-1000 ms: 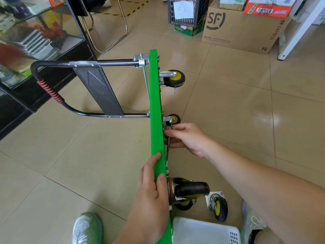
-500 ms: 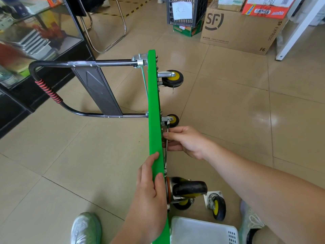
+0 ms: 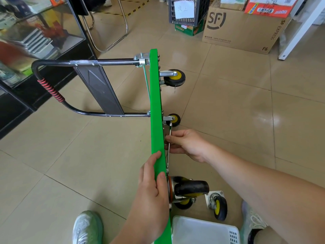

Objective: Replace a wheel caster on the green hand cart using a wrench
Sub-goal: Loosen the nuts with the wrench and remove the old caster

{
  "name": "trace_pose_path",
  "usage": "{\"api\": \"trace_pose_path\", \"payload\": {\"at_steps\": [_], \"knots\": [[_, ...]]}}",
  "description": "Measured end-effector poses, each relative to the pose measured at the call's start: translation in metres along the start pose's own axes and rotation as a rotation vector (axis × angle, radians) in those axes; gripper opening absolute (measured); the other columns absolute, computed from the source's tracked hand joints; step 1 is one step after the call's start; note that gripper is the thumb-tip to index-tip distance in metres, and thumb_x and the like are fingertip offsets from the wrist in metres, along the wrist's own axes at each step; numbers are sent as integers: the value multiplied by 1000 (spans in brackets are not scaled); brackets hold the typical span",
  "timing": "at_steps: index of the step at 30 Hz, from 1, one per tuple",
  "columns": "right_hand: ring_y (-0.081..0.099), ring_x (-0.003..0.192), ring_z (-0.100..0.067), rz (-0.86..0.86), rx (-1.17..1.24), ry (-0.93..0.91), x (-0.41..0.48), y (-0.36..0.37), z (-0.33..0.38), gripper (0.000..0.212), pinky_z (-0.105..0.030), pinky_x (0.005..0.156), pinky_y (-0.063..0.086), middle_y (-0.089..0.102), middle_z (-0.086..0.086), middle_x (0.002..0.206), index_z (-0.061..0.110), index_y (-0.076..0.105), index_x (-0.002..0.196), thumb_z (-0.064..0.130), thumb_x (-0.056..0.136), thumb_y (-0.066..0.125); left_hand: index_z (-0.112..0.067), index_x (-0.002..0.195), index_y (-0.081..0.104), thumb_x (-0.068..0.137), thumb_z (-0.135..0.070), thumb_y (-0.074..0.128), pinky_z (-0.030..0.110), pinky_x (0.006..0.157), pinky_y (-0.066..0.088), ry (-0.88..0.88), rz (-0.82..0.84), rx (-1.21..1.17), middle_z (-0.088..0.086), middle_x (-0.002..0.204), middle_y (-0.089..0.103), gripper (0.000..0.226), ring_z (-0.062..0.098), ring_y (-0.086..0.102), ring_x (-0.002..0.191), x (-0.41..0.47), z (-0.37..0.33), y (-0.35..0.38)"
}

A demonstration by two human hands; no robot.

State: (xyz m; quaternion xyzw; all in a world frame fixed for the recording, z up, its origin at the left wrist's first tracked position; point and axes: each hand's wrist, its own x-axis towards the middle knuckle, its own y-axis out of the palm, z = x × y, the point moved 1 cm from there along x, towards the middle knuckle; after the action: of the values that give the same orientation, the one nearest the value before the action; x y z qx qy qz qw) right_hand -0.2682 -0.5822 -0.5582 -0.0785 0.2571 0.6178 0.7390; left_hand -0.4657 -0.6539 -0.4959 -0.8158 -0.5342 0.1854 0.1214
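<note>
The green hand cart (image 3: 156, 106) stands on its side edge, deck vertical, black handle (image 3: 51, 92) stretched out to the left. My left hand (image 3: 153, 196) grips the deck's upper edge near me. My right hand (image 3: 186, 145) holds a thin metal wrench (image 3: 169, 132) against the underside, its head at the mount of a small yellow-hub caster (image 3: 175, 119). A second small caster (image 3: 175, 78) sits farther up, and a larger black swivel caster (image 3: 190, 188) is mounted near my left hand. A loose caster (image 3: 219, 206) stands on the floor.
A white plastic basket (image 3: 204, 229) sits at the bottom by my shoes. A glass display cabinet (image 3: 35, 37) runs along the left, with a chair frame (image 3: 112, 29) behind it. A dark crate (image 3: 186, 11) and a cardboard box (image 3: 244, 30) stand at the back.
My right hand with the wrench has shifted slightly down along the cart's underside. My left hand keeps its grip on the deck edge.
</note>
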Motion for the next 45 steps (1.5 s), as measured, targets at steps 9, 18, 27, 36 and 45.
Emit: {"api": "trace_pose_path", "payload": {"at_steps": [9, 18, 27, 36, 45], "knots": [[72, 95, -27, -22, -32, 18, -1, 5, -5, 25, -39, 90, 60, 75, -18, 110, 2, 71, 116, 12, 93, 70, -63, 127, 34, 108, -20, 39, 7, 102, 36, 4, 4, -2, -23, 142, 40, 47, -6, 47, 126, 0, -2, 0], [71, 83, -20, -16, -92, 19, -6, 4, 1, 16, -32, 82, 60, 76, -11, 93, 6, 73, 109, 10, 94, 67, -63, 125, 34, 108, -20, 38, -5, 87, 33, -4, 17, -8, -30, 135, 39, 47, -15, 47, 118, 0, -2, -1], [72, 101, -26, 12, -112, -37, -20, 9, 9, 26, -42, 95, 58, 75, -12, 111, 7, 71, 119, 13, 93, 69, -60, 125, 35, 108, -19, 38, -8, 86, 29, -1, 16, -9, -27, 135, 39, 45, -25, 40, 117, 1, -3, 0], [72, 92, -10, 39, -140, -175, -66, 16, 16, 19, -24, 86, 57, 77, -2, 97, 14, 76, 99, 0, 87, 73, -57, 127, 35, 109, -18, 37, -9, 84, 28, -5, 15, -9, -17, 140, 41, 43, -29, 40, 113, 0, -3, 0], [74, 96, -14, -146, -151, -349, -83, 16, 24, 20, -33, 87, 60, 78, 3, 99, 21, 77, 95, 4, 85, 77, -59, 132, 30, 109, -24, 36, -2, 85, 35, -20, 14, -14, -15, 142, 42, 42, -10, 49, 120, 0, -2, 1]]}}
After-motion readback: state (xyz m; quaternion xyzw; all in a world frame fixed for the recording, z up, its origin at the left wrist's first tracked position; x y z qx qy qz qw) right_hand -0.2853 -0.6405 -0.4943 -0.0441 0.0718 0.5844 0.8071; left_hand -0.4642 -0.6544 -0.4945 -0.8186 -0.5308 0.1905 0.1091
